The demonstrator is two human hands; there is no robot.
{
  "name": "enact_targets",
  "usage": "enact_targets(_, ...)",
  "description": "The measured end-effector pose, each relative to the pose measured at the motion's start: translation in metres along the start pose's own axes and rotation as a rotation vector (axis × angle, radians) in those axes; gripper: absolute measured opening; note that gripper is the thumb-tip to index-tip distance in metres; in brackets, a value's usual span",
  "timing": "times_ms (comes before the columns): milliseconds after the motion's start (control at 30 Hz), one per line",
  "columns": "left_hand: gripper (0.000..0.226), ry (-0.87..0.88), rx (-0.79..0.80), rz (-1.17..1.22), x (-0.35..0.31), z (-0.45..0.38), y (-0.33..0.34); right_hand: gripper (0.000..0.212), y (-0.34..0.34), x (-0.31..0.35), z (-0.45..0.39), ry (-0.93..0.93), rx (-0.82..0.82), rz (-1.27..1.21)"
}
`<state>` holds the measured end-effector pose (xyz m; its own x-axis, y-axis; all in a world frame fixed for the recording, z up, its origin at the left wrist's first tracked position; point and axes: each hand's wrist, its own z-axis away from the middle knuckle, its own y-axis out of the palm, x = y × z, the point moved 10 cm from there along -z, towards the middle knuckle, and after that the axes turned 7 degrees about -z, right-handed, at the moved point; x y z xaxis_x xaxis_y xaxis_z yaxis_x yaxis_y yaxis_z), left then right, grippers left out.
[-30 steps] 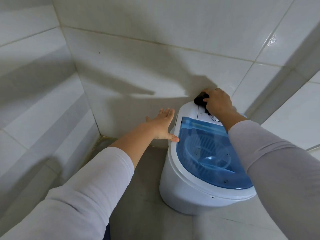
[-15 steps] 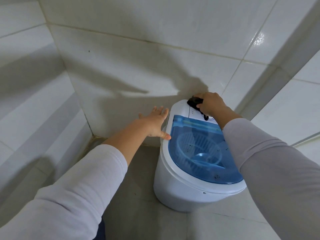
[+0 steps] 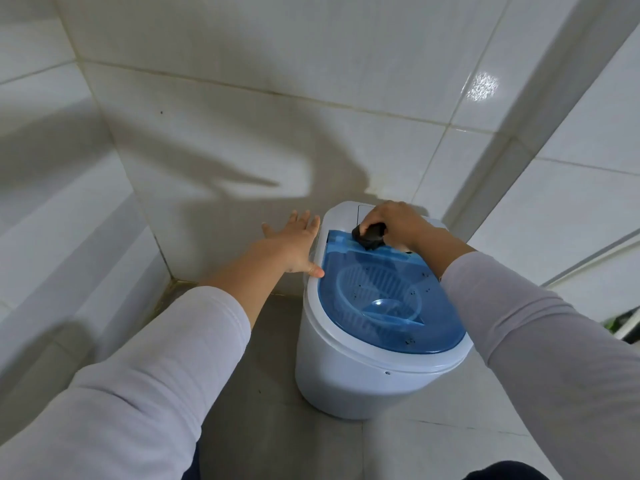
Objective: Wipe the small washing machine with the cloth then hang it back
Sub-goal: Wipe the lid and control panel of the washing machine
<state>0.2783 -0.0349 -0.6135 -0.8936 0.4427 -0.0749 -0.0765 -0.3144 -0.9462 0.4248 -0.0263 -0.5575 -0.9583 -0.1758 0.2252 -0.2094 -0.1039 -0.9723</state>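
Observation:
A small white washing machine [image 3: 349, 382] with a clear blue lid [image 3: 388, 306] stands on the floor against the tiled wall. My right hand [image 3: 398, 221] is shut on a bunched black cloth [image 3: 370, 234] and presses it onto the back edge of the blue lid, just in front of the white control panel. My left hand [image 3: 296, 245] is spread flat with fingers apart, its thumb touching the machine's left rim. Dark specks dot the lid.
White tiled walls [image 3: 242, 140] close in on the left and behind, meeting in a corner at the left. A tiled column [image 3: 554, 109] rises at the right. Grey floor tiles [image 3: 270, 427] lie in front of the machine.
My right hand has drawn the black cloth from the white control panel forward onto the back edge of the blue lid. My left hand stays braced on the left rim.

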Motion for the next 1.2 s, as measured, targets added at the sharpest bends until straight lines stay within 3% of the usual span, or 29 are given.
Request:
enact_targets(67, 0.114, 0.007, -0.017, -0.003, -0.004, 0.002, -0.004, 0.051, -0.011, -0.002, 0.000, 0.018, 0.008, -0.004)
enact_targets(200, 0.116, 0.028, -0.004, 0.028, -0.010, 0.002, -0.008, 0.054, -0.062, -0.014, 0.000, 0.022, -0.247, -0.054)
enact_targets(267, 0.117, 0.043, 0.014, 0.016, -0.013, 0.002, -0.006, 0.054, -0.074, -0.023, -0.004, 0.027, -0.291, -0.050)
enact_targets(467, 0.116, 0.052, 0.045, -0.037, -0.017, 0.000, 0.001, 0.056, -0.066, -0.026, -0.021, -0.021, -0.239, -0.041)
enact_targets(700, 0.111, 0.059, 0.058, -0.056, -0.019, 0.000, 0.004, 0.064, -0.009, -0.033, -0.029, 0.021, -0.023, -0.082)
enact_targets(1200, 0.111, 0.021, 0.066, -0.052, -0.012, 0.000, 0.007, 0.058, -0.023, -0.097, -0.003, 0.283, -0.161, -0.117)
